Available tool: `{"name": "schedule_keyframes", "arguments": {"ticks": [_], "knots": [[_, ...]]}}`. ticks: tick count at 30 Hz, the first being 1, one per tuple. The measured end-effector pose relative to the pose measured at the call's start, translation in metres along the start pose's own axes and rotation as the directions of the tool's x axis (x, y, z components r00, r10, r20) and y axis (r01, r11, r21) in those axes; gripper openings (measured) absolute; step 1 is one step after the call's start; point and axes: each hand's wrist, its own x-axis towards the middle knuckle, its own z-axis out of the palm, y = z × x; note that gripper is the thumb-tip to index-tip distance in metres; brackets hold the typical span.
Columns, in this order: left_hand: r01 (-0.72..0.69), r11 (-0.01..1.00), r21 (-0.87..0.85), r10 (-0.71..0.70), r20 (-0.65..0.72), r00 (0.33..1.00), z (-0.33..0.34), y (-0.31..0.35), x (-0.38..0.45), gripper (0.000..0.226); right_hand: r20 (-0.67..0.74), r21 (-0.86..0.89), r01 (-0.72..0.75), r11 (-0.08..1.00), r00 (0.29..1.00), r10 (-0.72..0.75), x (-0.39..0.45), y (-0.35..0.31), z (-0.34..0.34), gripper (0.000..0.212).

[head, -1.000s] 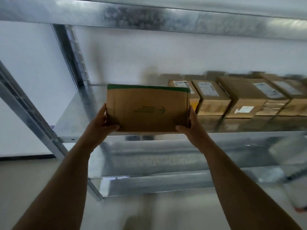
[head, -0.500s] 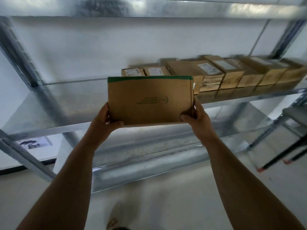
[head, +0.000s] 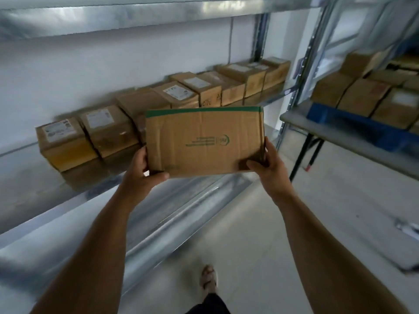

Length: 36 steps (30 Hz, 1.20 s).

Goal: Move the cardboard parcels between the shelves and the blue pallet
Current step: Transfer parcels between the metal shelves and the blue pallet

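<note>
White walls and a pale floor back a galvanised steel shelf unit (head: 68,196), and along the rear edge of its middle shelf runs a row of brown cardboard parcels with white labels (head: 158,105), packed side by side from near the left end to the right upright. At the right, a flat blue plastic pallet (head: 353,123) sits on a grey table (head: 317,130) and carries more brown cardboard boxes (head: 362,98).

Both hands are clamped on a flat brown cardboard parcel with a green strip along its top edge (head: 204,141), held in the air in front of the shelf's front edge and touching neither shelf nor pallet. The left hand (head: 141,171) grips the lower left corner, thumb across the face; the right hand (head: 269,166) grips the lower right corner likewise.

Judging by the layout, the work is well under way but unfinished: many parcels sit in both places, and this one is between them. Which way it is headed cannot be told.
</note>
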Motion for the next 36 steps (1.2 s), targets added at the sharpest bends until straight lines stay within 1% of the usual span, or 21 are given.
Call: {"name": "schedule_keyframes", "arguments": {"ticks": [3,6,8,10,13,17,21,24,28,33,36], "knots": [[0.014,1.0,0.008,-0.014,0.063,0.998,0.042,0.011,0.031,0.085,-0.096,-0.036,-0.013,0.999,0.995,0.01,0.001,0.005,-0.043,0.073],[0.007,1.0,0.025,-0.011,0.167,0.986,0.083,0.023,0.063,0.085,-0.176,-0.017,-0.035,0.999,0.984,0.031,0.008,0.01,-0.082,0.07],[-0.03,1.0,0.002,0.029,0.225,0.974,0.11,0.03,0.087,0.085,-0.244,-0.028,-0.057,0.998,0.969,0.049,0.016,0.014,-0.106,0.071],[-0.069,0.997,-0.016,0.071,0.258,0.964,0.138,0.037,0.11,0.082,-0.317,-0.08,-0.085,0.993,0.947,0.055,0.025,0.018,-0.127,0.07],[-0.128,0.992,-0.004,0.123,0.301,0.946,0.175,0.048,0.143,0.078,-0.404,-0.127,-0.097,0.987,0.914,0.038,0.047,0.024,-0.158,0.06],[-0.165,0.986,-0.004,0.156,0.351,0.923,0.217,0.066,0.19,0.083,-0.461,-0.188,-0.093,0.978,0.887,-0.004,0.089,0.028,-0.192,0.054],[-0.222,0.975,-0.017,0.211,0.384,0.899,0.259,0.086,0.24,0.084,-0.516,-0.229,-0.087,0.969,0.856,-0.045,0.13,0.03,-0.224,0.054],[-0.238,0.971,-0.01,0.219,0.432,0.875,0.292,0.1,0.273,0.087,-0.558,-0.262,-0.091,0.961,0.826,-0.074,0.149,0.033,-0.249,0.052],[-0.269,0.963,-0.019,0.243,0.492,0.836,0.345,0.121,0.303,0.088,-0.62,-0.287,-0.14,0.948,0.781,-0.073,0.162,0.037,-0.288,0.052],[-0.318,0.947,-0.042,0.287,0.553,0.782,0.424,0.151,0.336,0.084,-0.692,-0.244,-0.161,0.956,0.72,-0.055,0.184,0.047,-0.351,0.053],[-0.314,0.947,-0.073,0.298,0.569,0.766,0.474,0.171,0.359,0.083,-0.723,-0.234,-0.161,0.959,0.688,-0.061,0.205,0.057,-0.398,0.05]]}}
